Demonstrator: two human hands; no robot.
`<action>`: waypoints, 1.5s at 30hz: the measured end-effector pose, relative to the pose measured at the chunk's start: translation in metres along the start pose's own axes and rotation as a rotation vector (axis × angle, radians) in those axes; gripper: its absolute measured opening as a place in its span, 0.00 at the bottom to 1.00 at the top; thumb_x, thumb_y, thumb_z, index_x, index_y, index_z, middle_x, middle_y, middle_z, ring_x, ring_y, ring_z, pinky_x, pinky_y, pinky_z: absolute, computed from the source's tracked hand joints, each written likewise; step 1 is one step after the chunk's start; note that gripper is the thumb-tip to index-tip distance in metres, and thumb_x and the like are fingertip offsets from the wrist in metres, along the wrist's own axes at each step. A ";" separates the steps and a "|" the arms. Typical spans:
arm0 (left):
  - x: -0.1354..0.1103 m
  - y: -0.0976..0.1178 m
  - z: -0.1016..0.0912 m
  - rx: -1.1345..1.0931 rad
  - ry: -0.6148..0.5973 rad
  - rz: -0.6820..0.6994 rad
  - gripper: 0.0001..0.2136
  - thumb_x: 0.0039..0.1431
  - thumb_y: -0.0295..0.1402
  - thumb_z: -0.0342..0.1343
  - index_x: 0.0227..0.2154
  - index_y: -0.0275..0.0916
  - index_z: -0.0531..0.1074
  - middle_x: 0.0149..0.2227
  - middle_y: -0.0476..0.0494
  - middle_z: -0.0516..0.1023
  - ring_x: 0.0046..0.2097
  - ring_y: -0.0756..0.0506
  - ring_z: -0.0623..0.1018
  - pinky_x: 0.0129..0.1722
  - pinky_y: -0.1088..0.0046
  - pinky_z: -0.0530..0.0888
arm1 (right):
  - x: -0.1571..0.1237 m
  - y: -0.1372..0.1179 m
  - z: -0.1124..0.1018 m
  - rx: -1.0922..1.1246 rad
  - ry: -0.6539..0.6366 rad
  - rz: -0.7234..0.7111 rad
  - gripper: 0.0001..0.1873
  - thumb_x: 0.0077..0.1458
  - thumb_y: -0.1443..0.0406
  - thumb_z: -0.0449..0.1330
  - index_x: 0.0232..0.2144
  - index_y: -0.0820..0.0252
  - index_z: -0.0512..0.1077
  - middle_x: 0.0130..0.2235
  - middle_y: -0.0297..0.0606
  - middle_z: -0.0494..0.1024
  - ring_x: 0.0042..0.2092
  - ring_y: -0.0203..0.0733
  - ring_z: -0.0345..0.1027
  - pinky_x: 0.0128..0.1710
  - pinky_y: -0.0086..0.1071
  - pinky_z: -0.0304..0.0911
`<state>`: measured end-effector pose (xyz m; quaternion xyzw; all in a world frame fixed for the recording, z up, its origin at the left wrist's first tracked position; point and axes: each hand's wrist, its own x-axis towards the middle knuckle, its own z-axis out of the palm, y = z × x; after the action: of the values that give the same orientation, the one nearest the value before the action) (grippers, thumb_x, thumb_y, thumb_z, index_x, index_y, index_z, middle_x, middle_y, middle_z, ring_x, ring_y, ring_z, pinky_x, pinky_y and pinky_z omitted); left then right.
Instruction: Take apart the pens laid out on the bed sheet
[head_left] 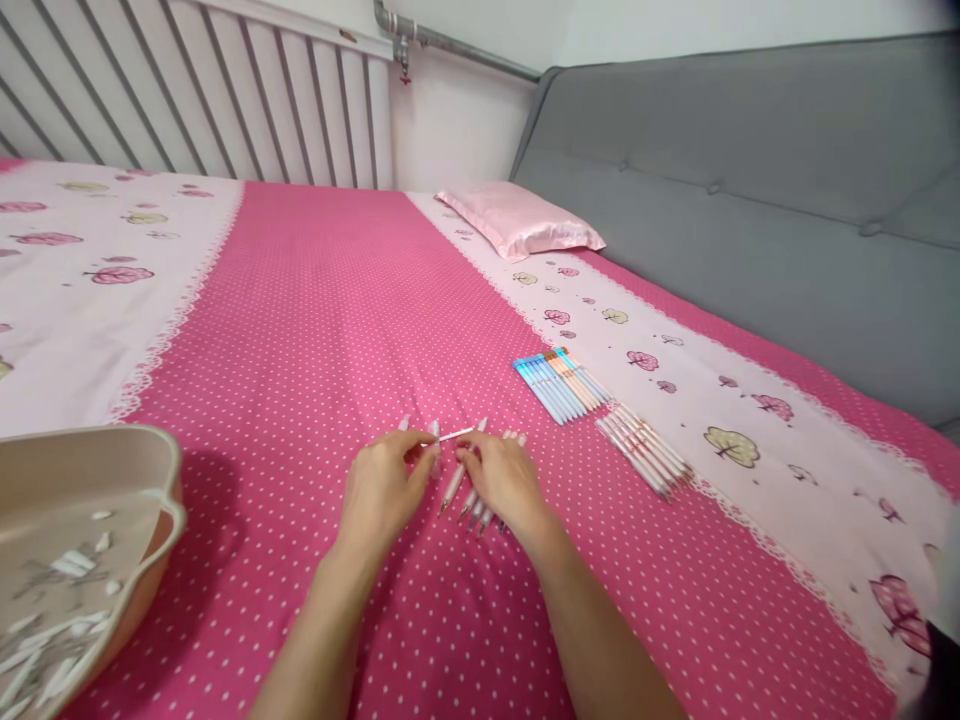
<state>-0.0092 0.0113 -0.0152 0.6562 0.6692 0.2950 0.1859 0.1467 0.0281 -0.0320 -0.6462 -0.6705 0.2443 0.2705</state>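
My left hand (386, 482) is closed, thumb and index finger pinched at the left end of a thin white stick (455, 435). The fingers of my right hand (504, 475) close on the stick's other end. A small translucent pinkish piece (435, 430) shows beside my left fingertips; whether it is held I cannot tell. Several pale pens (451, 490) lie on the bedspread between my hands and partly under my right hand, tips toward me.
Pens with blue and orange ends (559, 385) lie in a row to the right, near a row of white and red pens (645, 448). A beige basin (161, 455) with white pieces stands at left. Farther off are a pink pillow (521, 215) and a grey headboard (750, 150).
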 end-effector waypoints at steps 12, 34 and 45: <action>-0.015 0.028 0.016 0.249 -0.220 0.040 0.10 0.52 0.37 0.51 0.34 0.41 0.74 0.28 0.42 0.78 0.31 0.38 0.76 0.26 0.67 0.66 | 0.001 -0.009 -0.007 0.141 0.063 -0.006 0.04 0.52 0.64 0.57 0.26 0.56 0.68 0.26 0.33 0.74 0.28 0.38 0.67 0.30 0.31 0.56; -0.010 0.024 -0.003 -0.424 -0.178 0.016 0.20 0.59 0.46 0.44 0.25 0.37 0.73 0.18 0.49 0.73 0.20 0.50 0.69 0.23 0.74 0.64 | 0.009 -0.014 -0.022 1.341 0.139 0.157 0.14 0.36 0.63 0.70 0.26 0.64 0.72 0.23 0.32 0.75 0.22 0.26 0.63 0.16 0.19 0.50; -0.009 0.021 -0.013 -0.619 -0.076 0.004 0.24 0.47 0.45 0.61 0.44 0.36 0.69 0.34 0.43 0.78 0.34 0.45 0.77 0.32 0.70 0.73 | 0.005 -0.019 -0.024 1.430 -0.024 0.140 0.16 0.42 0.65 0.67 0.36 0.64 0.71 0.32 0.38 0.79 0.25 0.28 0.70 0.19 0.16 0.57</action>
<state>-0.0013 -0.0005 0.0068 0.5803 0.5388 0.4603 0.4013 0.1486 0.0320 -0.0011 -0.3496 -0.3063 0.6474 0.6041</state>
